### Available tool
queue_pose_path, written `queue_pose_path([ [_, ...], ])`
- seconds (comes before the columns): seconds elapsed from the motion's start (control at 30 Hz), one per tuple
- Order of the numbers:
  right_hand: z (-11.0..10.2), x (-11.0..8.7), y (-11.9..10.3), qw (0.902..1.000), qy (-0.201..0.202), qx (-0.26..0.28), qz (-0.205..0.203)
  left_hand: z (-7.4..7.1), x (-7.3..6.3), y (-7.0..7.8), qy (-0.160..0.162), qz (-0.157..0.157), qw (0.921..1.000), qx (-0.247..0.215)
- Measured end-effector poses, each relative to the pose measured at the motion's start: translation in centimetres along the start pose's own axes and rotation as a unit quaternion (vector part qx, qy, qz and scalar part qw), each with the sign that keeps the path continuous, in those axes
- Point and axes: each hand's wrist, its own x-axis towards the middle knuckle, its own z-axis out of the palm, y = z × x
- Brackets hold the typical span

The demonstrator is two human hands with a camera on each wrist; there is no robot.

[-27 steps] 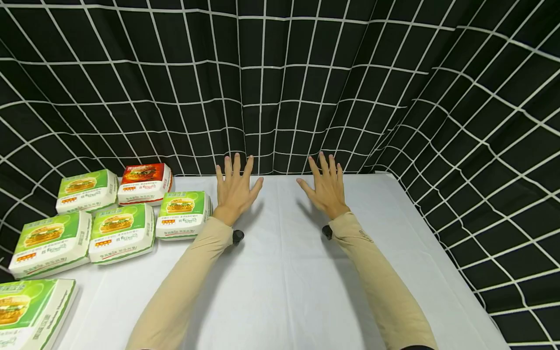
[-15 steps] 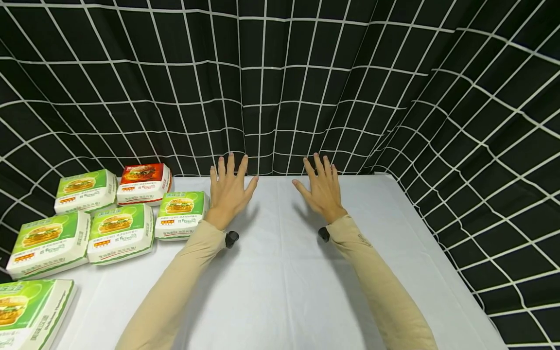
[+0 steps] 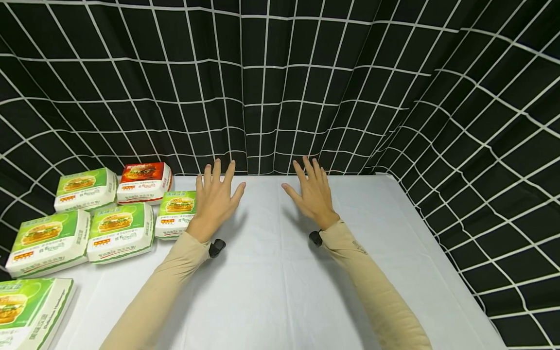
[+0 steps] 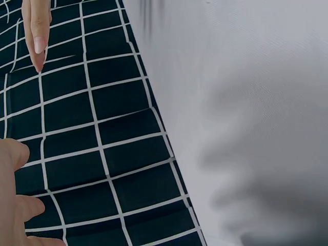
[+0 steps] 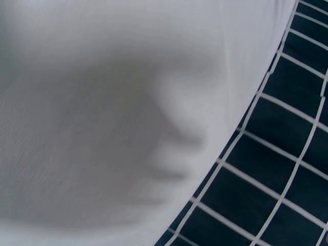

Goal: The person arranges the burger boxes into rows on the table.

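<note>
L hand [image 3: 214, 199] fingers straight & spread apart, thumb out toward R hand. R hand [image 3: 314, 197] likewise: fingers extended, gaps btwn them, thumb toward L. Both palms down over white cloth [image 3: 280, 296], casting soft shadows on it. Nearest thing: green burger box [image 3: 175, 214], left of & partly behind L hand in head view; hard to tell whether hand & box touch, prob. just overlap.

Black wrist units [image 3: 217, 248] sit on inner side of each wrist, then tan sleeves [image 3: 146, 301] running to bottom edge.

Farther L: red box [image 3: 144, 182] behind nearest green one; middle green box [image 3: 120, 231] just beside it; big green box [image 3: 48, 243] next to that; back green box [image 3: 85, 189] behind those; front green box [image 3: 26, 311] cut off by frame, bottom L corner. Blk cloth w/ white grid [image 3: 302, 63] hangs at back & sides.
</note>
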Motion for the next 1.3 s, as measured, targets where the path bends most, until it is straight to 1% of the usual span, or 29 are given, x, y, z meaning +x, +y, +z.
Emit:
queue_pose_path([
  [0.23, 0.3, -0.1, -1.3, 0.9999, -0.005, 0.015, -0.006, -0.8, -0.8, -0.5, 0.027, 0.012, 0.9996, -0.004],
  [0.6, 1.5, -0.8, -3.3, 0.9985, -0.012, 0.052, -0.014, -2.0, -2.4, -1.4, 0.059, 0.004, 0.9977, -0.034],
  [0.8, 1.9, -1.1, -4.7, 0.9970, -0.017, 0.072, -0.023, -2.7, -3.3, -2.2, 0.082, 0.002, 0.9954, -0.050],
  [1.0, 2.1, -1.4, -5.8, 0.9944, -0.012, 0.100, -0.030, -3.2, -4.5, -3.0, 0.092, -0.014, 0.9933, -0.069],
  [1.17, 2.6, -1.9, -6.2, 0.9925, -0.012, 0.117, -0.035, -3.5, -5.5, -3.6, 0.095, -0.031, 0.9912, -0.086],
  [1.3, 3.0, -2.1, -6.6, 0.9909, -0.012, 0.129, -0.035, -3.7, -6.0, -4.1, 0.096, -0.041, 0.9901, -0.094],
])
